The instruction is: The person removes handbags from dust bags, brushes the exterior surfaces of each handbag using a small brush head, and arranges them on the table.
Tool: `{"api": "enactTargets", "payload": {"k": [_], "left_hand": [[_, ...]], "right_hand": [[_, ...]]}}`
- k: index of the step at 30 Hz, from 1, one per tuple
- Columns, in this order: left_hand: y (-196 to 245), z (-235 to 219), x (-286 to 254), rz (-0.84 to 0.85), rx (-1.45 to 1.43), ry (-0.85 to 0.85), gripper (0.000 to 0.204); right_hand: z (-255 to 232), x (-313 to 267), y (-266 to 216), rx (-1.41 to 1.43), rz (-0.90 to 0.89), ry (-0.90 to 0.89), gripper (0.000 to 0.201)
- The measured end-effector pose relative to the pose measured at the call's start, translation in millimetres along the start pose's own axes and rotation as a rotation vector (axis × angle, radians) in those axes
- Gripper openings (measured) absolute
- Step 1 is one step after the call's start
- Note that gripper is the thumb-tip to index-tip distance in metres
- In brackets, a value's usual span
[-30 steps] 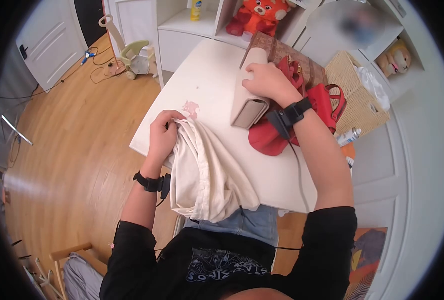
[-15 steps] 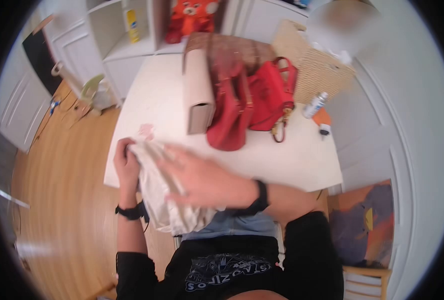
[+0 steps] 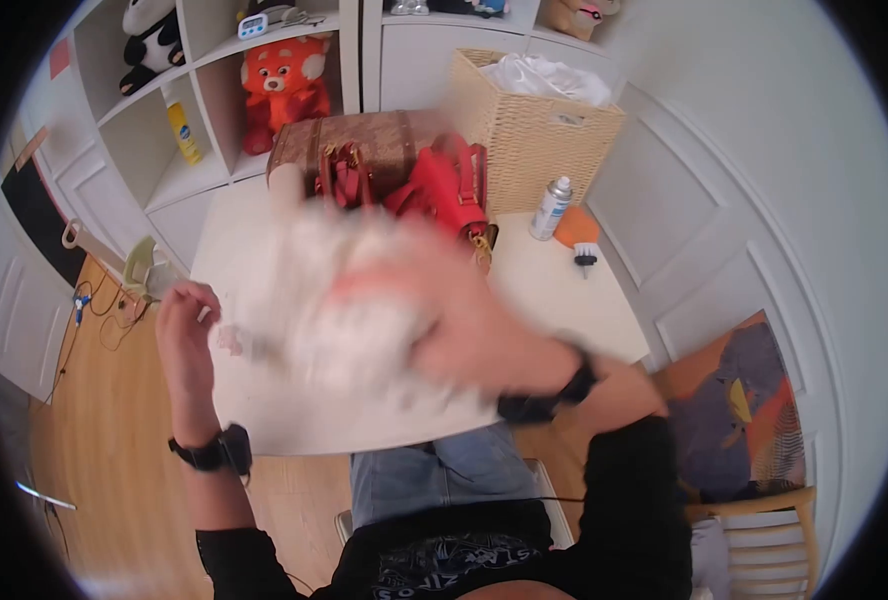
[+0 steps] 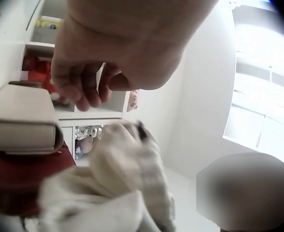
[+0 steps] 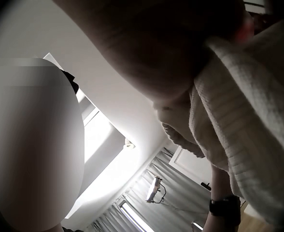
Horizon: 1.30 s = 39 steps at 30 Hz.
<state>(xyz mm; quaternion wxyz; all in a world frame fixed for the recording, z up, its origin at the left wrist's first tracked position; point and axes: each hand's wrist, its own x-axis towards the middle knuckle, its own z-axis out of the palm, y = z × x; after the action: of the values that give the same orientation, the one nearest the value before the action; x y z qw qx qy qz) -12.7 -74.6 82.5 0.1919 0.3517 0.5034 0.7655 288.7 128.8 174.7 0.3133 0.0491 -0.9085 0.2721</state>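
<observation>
My right hand (image 3: 489, 325) grips a cream cloth bag (image 3: 349, 335), bunched and blurred by motion over the table. In the right wrist view, folds of the cloth bag (image 5: 248, 130) hang from under the hand. My left hand (image 3: 186, 330) is raised by the table's left edge, apart from the cloth, with its fingers loosely bent and nothing in them. A beige clutch bag (image 4: 21, 118) shows at the left of the left wrist view, above red leather. Two red handbags (image 3: 446, 190) stand behind the cloth, partly hidden by it.
A brown patterned case (image 3: 364, 135) lies at the back of the white table (image 3: 584, 310). To the right are a woven basket (image 3: 549, 130), a spray can (image 3: 551, 208) and an orange brush-like item (image 3: 576, 230). Shelves hold a red plush toy (image 3: 284, 90).
The right hand first left the clutch bag and came to the cloth bag, then lifted it forward over the table. The left hand has let go of the cloth. The head view has swung right.
</observation>
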Motion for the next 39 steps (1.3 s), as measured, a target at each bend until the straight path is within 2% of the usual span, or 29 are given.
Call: {"api": "enactTargets", "payload": {"k": [2, 3, 4, 5, 7, 8, 9, 10, 11, 12, 13, 14, 15, 16, 17, 19, 21, 23, 24, 25, 27, 29, 31, 32, 34, 35, 37, 38, 39], "left_hand": [[-25.5, -14.8, 42.0, -0.052, -0.03, 0.132, 0.009], [-41.2, -12.0, 55.0, -0.049, -0.036, 0.136, 0.009], [-60.7, -10.2, 67.2, -0.119, 0.075, 0.181, 0.011], [-80.8, -9.8, 78.1, -0.184, 0.187, 0.227, 0.014], [-124.8, -8.9, 84.2, -0.286, 0.195, 0.316, 0.016], [-144.1, -12.5, 84.3, -0.307, 0.255, 0.279, 0.017], [-157.1, -14.8, 82.3, -0.331, 0.311, 0.24, 0.018], [-163.2, -9.9, 77.4, -0.255, 0.42, 0.158, 0.023], [-168.3, -8.8, 75.9, -0.257, 0.404, 0.17, 0.023], [-172.1, -8.5, 75.2, -0.21, 0.494, 0.148, 0.027], [-174.9, -8.7, 72.9, -0.162, 0.586, 0.13, 0.03], [-177.2, -10.7, 72.0, -0.157, 0.582, 0.148, 0.03], [-180.3, -14.1, 72.1, -0.174, 0.502, 0.121, 0.033], [-181.7, -16.9, 74.5, -0.191, 0.426, 0.091, 0.036], [-181.2, -18.7, 79.6, -0.181, 0.437, 0.102, 0.036], [-180.5, -15.1, 75.7, -0.194, 0.396, 0.094, 0.039], [-171.5, -11.6, 73.4, -0.203, 0.408, 0.091, 0.041], [-166.8, -9.6, 73.2, -0.227, 0.433, 0.079, 0.038], [-165.7, -8.3, 72.4, -0.242, 0.448, 0.075, 0.038], [-165.6, -4.9, 71.0, -0.206, 0.428, 0.085, 0.038], [-167.6, 0.5, 67.4, -0.201, 0.424, 0.087, 0.043], [-168.3, 7.6, 66.3, -0.13, 0.153, -0.023, 0.059], [-158.5, 22.3, 62.6, -0.164, 0.124, -0.065, 0.064], [-157.3, 25.7, 59.6, -0.191, 0.092, -0.107, 0.069], [-162.3, 20.0, 59.0, -0.211, 0.09, -0.111, 0.071], [-163.2, 18.3, 59.5, -0.229, 0.081, -0.13, 0.074], [-163.2, 19.2, 61.0, -0.214, 0.09, -0.158, 0.076], [-162.1, 18.9, 58.5, -0.195, 0.083, -0.178, 0.078], [-160.6, 19.4, 56.5, -0.208, 0.097, -0.174, 0.078]], "right_hand": [[-78.3, 33.2, 38.2, -0.192, -0.213, 0.456, 0.041], [-133.3, 62.8, 43.7, -0.215, 0.203, 0.7, 0.037], [-182.1, 82.2, 63.9, -0.548, -0.166, 0.78, 0.035], [-217.8, 107.9, 59.3, -0.674, -0.019, 0.912, 0.04], [-285.1, 152.0, 110.9, -1.052, -0.413, 1.383, 0.032], [-301.8, 148.9, 131.0, -1.048, -0.428, 1.388, 0.032], [-315.1, 140.9, 157.3, -1.112, -0.246, 1.281, 0.038], [-323.2, 131.2, 186.4, -1.17, -0.068, 1.159, 0.045], [-323.9, 120.4, 223.3, -0.962, 0.172, 1.009, 0.05], [-326.0, 100.4, 284.6, -1.059, 0.096, 0.766, 0.055], [-342.5, 79.4, 353.0, -0.776, 0.622, 0.126, 0.063], [-289.4, 35.1, 410.5, -0.847, 0.562, 0.125, 0.074], [-248.1, 71.3, 313.3, -0.872, 1.09, 0.108, 0.079], [-246.2, 73.9, 327.0, -0.831, 1.159, 0.134, 0.083], [-254.4, 78.3, 335.4, -0.819, 1.146, 0.137, 0.083], [-274.6, 81.5, 346.4, -0.618, 1.02, -0.161, 0.084], [-272.1, 70.8, 360.3, -0.661, 0.999, -0.148, 0.084], [-232.1, 77.6, 294.9, -1.236, 0.969, 0.215, 0.079], [-216.0, 66.2, 289.8, -1.422, 0.591, 0.417, 0.056], [-197.0, 55.8, 272.6, -1.404, 0.616, 0.401, 0.056], [-153.8, 36.1, 226.0, -0.774, 0.08, 0.585, 0.03], [-96.0, -7.8, 195.3, -0.744, -0.06, 0.532, 0.02], [-48.0, -51.5, 194.0, -0.624, -0.047, 0.493, 0.037], [-29.3, -63.3, 204.0, -0.611, -0.046, 0.488, 0.037], [2.6, -85.2, 230.6, -0.33, 0.147, 0.563, 0.068], [13.9, -96.9, 248.1, -0.318, 0.16, 0.571, 0.068], [27.9, -107.0, 267.1, 0.281, 0.414, 0.539, 0.101], [27.2, -113.0, 264.2, 0.296, 0.43, 0.545, 0.101], [21.7, -117.6, 260.5, 0.271, 0.4, 0.416, 0.108]]}}
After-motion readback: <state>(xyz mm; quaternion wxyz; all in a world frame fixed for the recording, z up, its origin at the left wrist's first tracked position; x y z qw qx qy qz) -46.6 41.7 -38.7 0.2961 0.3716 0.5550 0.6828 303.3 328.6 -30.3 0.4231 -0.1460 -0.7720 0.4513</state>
